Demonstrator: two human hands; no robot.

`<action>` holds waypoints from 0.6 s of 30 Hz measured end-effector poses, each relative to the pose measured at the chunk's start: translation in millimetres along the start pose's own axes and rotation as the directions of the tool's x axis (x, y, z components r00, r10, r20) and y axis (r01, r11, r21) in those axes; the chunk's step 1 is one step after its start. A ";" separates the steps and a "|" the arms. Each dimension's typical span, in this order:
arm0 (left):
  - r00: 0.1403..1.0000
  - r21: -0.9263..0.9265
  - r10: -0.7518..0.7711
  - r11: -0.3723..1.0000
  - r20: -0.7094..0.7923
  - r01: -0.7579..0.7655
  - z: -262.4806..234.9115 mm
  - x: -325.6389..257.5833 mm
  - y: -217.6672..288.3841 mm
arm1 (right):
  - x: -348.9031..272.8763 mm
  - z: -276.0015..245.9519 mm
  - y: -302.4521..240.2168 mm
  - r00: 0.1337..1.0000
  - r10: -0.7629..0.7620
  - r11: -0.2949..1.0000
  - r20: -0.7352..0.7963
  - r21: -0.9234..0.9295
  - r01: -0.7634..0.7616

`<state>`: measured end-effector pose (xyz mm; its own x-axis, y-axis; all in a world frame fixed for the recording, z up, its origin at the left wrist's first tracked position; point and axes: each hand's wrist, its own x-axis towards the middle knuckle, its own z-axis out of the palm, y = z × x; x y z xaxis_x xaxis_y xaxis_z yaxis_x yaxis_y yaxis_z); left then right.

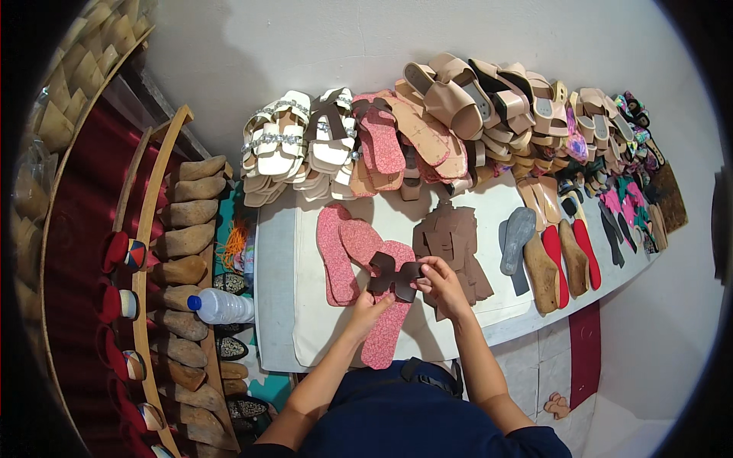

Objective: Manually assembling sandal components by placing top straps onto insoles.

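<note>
Fingers (424, 276) pinching dark, seemingly leather strap (395, 275), pink insole (387, 320)

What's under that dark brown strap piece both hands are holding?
A pink speckled sole lies under the dark brown cut-out strap piece, on the white worktable. The sole's middle is covered by the strap.

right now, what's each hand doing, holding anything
Left hand: closed on the lower edge of the dark brown strap piece.
Right hand: closed on the same strap piece, pinching its right end.
</note>
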<state>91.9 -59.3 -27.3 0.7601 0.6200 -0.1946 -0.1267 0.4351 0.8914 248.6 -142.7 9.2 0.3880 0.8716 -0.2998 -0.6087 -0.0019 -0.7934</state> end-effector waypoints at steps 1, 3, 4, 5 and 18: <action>1.000 -0.007 -0.002 1.000 0.000 0.002 0.1 1.0 -1.3 | -1.7 4.8 -1.4 0.998 -0.023 0.999 -0.050 -0.042 0.021; 1.000 -0.006 -0.004 1.000 0.008 0.004 -0.6 2.1 -3.4 | -2.0 6.8 0.0 0.995 -0.077 0.994 -0.057 -0.086 0.072; 1.000 -0.006 -0.007 1.000 0.015 0.007 -1.0 2.4 -3.9 | -2.3 7.5 0.7 0.990 -0.130 0.984 -0.062 -0.129 0.121; 1.000 -0.006 -0.007 1.000 0.016 0.007 -1.5 2.4 -4.3 | -3.2 8.9 0.4 0.990 -0.130 0.984 -0.062 -0.129 0.121; 0.999 -0.016 0.046 0.999 -0.028 -0.046 3.1 3.3 -7.7 | 5.7 16.5 21.2 0.914 -0.361 0.878 -0.185 -0.397 0.266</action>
<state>97.3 -62.7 -33.5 0.7355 0.6572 -0.1648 -0.1721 0.4165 0.8927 226.4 -129.7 -0.6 0.7025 0.7065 -0.0860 -0.1569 0.0359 -0.9870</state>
